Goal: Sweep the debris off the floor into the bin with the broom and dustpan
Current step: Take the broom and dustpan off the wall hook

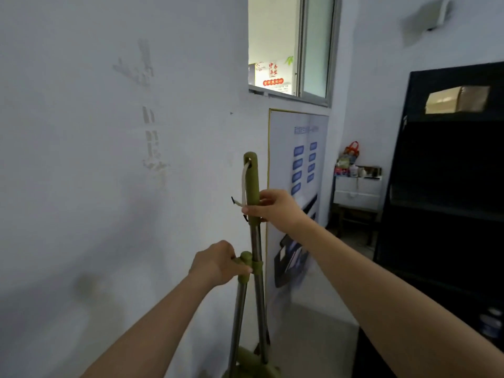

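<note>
A broom [252, 181] with a green grip and a steel shaft stands upright against the white wall, a white cord looped through its top. My right hand [275, 210] is closed around the lower end of that green grip. Beside it leans the dustpan handle [241, 298], shorter, steel with a green cap, joined to the broom shaft by a green clip [257, 266]. My left hand [218, 264] grips the dustpan handle's green cap. The green dustpan body [252, 362] shows at the bottom edge. No debris or bin is in view.
A poster board [298, 170] leans on the wall just right of the broom. A white cabinet [357, 192] with small items stands in the far corner. A tall black shelf unit [447, 186] fills the right side. A window [291, 47] is above.
</note>
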Tool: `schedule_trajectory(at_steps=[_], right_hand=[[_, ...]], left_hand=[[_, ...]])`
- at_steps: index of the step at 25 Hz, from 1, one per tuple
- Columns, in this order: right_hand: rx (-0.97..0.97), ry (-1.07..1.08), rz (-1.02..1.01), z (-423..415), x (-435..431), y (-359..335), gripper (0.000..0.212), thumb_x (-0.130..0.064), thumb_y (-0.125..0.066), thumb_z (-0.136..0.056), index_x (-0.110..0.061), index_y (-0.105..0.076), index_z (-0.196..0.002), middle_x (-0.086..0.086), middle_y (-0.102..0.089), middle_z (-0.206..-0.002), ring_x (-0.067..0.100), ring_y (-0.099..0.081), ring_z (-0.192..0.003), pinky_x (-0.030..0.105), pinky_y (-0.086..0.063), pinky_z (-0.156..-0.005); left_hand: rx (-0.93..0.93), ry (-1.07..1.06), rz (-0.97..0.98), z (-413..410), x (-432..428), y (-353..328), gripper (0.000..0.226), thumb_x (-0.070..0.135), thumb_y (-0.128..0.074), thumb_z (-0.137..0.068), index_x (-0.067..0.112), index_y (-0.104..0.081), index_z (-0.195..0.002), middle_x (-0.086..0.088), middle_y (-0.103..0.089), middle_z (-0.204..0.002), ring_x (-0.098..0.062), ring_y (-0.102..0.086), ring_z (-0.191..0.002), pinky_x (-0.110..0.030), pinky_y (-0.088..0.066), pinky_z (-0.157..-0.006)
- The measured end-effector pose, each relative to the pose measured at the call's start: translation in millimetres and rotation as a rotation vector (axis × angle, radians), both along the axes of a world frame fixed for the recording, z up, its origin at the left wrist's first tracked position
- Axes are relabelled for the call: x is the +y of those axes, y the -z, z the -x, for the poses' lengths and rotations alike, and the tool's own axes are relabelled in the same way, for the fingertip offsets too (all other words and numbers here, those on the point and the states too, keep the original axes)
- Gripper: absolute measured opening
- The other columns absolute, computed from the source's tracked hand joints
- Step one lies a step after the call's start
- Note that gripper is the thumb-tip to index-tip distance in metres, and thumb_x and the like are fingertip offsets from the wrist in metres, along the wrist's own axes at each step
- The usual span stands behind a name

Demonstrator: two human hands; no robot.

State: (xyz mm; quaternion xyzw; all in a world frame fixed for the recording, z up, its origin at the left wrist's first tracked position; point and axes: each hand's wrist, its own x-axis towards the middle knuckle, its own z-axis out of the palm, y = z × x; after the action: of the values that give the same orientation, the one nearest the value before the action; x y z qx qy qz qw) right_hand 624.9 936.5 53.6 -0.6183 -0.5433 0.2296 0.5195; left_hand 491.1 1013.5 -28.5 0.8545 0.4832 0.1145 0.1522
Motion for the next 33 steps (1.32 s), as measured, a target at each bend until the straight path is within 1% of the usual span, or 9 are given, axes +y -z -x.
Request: schedule_trajectory(at_steps=[5, 9, 11, 15, 18, 21, 27, 30, 33], right_hand=[[0.048, 0.098, 0.008, -3, -62, -3, 0.027, -0.009, -0.068, -0.084, -0.010, -0.063, -0.111, 0.005, -0.071, -0.093, 0.015, -0.069, -0.082, 0.020, -0.055, -0.077], [0.048, 0.173, 0.023, -9, -111, -1, 0.026, -0.006, -0.064, -0.086, -0.008, -0.063, -0.112, -0.002, -0.069, -0.084, 0.008, -0.068, -0.073, 0.013, -0.054, -0.064], [0.066, 0.205, 0.027, -13, -137, -1, 0.027, -0.004, -0.064, -0.086, -0.005, -0.063, -0.113, 0.002, -0.069, -0.086, 0.012, -0.068, -0.076, 0.016, -0.055, -0.065], [0.061, 0.273, 0.053, -26, -201, -2, 0.029, -0.007, -0.069, -0.082, -0.008, -0.065, -0.111, 0.012, -0.071, -0.101, 0.023, -0.070, -0.090, 0.030, -0.057, -0.079], [0.041, 0.295, 0.067, -37, -269, -5, 0.029, -0.008, -0.068, -0.083, -0.008, -0.064, -0.112, 0.007, -0.069, -0.097, 0.019, -0.068, -0.087, 0.024, -0.055, -0.074], [0.048, 0.302, 0.050, -47, -338, 1, 0.023, -0.009, -0.068, -0.083, -0.013, -0.065, -0.105, 0.006, -0.070, -0.095, 0.018, -0.069, -0.086, 0.028, -0.057, -0.078], [0.063, 0.272, -0.029, -56, -483, 9, 0.030, -0.009, -0.069, -0.083, -0.012, -0.065, -0.113, -0.002, -0.072, -0.086, 0.009, -0.070, -0.076, 0.021, -0.057, -0.073], [0.064, 0.267, -0.053, -54, -534, 0, 0.018, -0.008, -0.069, -0.083, -0.019, -0.067, -0.097, 0.000, -0.072, -0.086, 0.013, -0.071, -0.079, 0.026, -0.057, -0.078], [0.072, 0.260, -0.049, -46, -582, -6, 0.018, -0.008, -0.068, -0.084, -0.025, -0.065, -0.087, 0.001, -0.071, -0.085, 0.015, -0.070, -0.080, 0.029, -0.058, -0.079]], left_hand=[[0.007, 0.123, -0.029, -17, -40, 2, 0.041, 0.061, -0.066, -0.077, 0.024, -0.049, -0.073, 0.005, -0.058, -0.073, -0.015, -0.059, -0.072, -0.029, -0.043, -0.065], [-0.010, 0.233, -0.020, -31, -80, 9, 0.042, 0.062, -0.068, -0.075, 0.025, -0.050, -0.071, 0.006, -0.057, -0.071, -0.013, -0.057, -0.067, -0.029, -0.042, -0.063], [-0.015, 0.277, -0.015, -40, -105, 9, 0.041, 0.060, -0.069, -0.075, 0.024, -0.051, -0.069, 0.007, -0.056, -0.068, -0.011, -0.054, -0.063, -0.028, -0.039, -0.060], [-0.030, 0.374, 0.033, -61, -159, 15, 0.042, 0.059, -0.070, -0.072, 0.019, -0.061, -0.066, 0.006, -0.056, -0.063, -0.012, -0.057, -0.064, -0.027, -0.038, -0.057], [-0.050, 0.418, 0.031, -76, -221, 16, 0.043, 0.060, -0.070, -0.072, 0.019, -0.061, -0.065, 0.007, -0.056, -0.061, -0.011, -0.056, -0.061, -0.027, -0.036, -0.055], [-0.060, 0.413, -0.006, -85, -291, 18, 0.041, 0.058, -0.071, -0.074, 0.020, -0.058, -0.064, 0.008, -0.056, -0.062, -0.008, -0.055, -0.060, -0.027, -0.036, -0.058], [-0.066, 0.353, -0.031, -84, -446, 12, 0.042, 0.059, -0.070, -0.074, 0.021, -0.054, -0.064, 0.006, -0.056, -0.062, -0.010, -0.056, -0.060, -0.027, -0.034, -0.055], [-0.031, 0.363, -0.056, -81, -497, 0, 0.043, 0.056, -0.069, -0.077, 0.021, -0.052, -0.060, 0.007, -0.053, -0.057, -0.009, -0.052, -0.056, -0.026, -0.033, -0.055], [-0.009, 0.390, -0.056, -73, -542, -6, 0.043, 0.057, -0.069, -0.077, 0.020, -0.053, -0.061, 0.006, -0.053, -0.058, -0.011, -0.053, -0.058, -0.028, -0.037, -0.059]])
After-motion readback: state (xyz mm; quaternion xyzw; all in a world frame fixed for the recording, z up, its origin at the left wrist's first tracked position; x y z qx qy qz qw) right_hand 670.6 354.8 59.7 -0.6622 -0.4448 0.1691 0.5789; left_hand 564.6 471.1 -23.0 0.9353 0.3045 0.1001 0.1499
